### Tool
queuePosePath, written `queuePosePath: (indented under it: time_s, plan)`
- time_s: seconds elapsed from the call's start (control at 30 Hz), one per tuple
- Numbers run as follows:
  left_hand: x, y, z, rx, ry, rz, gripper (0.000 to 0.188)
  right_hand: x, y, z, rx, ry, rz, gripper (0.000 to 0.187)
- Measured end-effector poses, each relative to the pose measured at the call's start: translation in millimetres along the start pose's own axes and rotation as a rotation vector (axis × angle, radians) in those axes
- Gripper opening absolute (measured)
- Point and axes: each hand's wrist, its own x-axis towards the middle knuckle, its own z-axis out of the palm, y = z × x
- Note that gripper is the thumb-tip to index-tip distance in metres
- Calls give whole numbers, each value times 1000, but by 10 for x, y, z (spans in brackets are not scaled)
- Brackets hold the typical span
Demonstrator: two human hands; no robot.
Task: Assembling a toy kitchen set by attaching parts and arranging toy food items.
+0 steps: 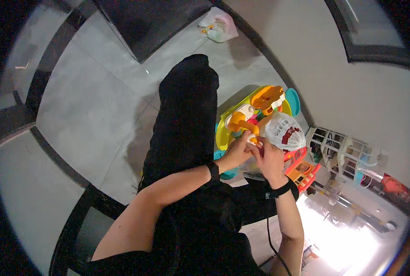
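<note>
Both my hands meet over a yellow-green tub [222, 138] of plastic toys. My left hand [236, 152] is closed on an orange-and-white plastic toy [248, 126] with a curved orange part. From the other side, the fingers of my right hand [270, 162] pinch at the white end of the same toy. My fingertips hide part of that end, so its exact shape cannot be made out. Just beyond lies a white toy piece [246, 109], and a hollow orange toy [267, 98] rests at the tub's far side.
A white printed plastic bag [285, 131] bulges at the tub's right. Beside it stands a red-and-orange toy [303, 174]. My black-trousered leg [186, 106] is left of the tub. Another plastic bag [219, 25] lies by the wall; a white wire rack [338, 149] stands at right.
</note>
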Motion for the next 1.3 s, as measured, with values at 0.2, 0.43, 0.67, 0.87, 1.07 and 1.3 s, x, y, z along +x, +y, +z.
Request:
queuePosePath:
  time_s: [0.2,0.43,0.67,0.87,1.07,1.3]
  plan:
    - [-36,30,57,161,48,75,76,271,60,-96,-273,-264,-267,26]
    - [-48,-47,133,295,186,239,59,311,188,-53,-237,-358,-368,20]
    - [-26,-79,120,343,165,217,57,278,151,-33,-207,-282,-362,16]
    - [-40,-58,81,184,-56,34,76,243,145,-6,-190,-226,-344,14]
    - [-39,-133,136,335,174,284,61,240,137,-4,-169,-235,-307,17]
    - [-38,-98,107,290,120,253,64,193,149,13,-163,-211,-221,19]
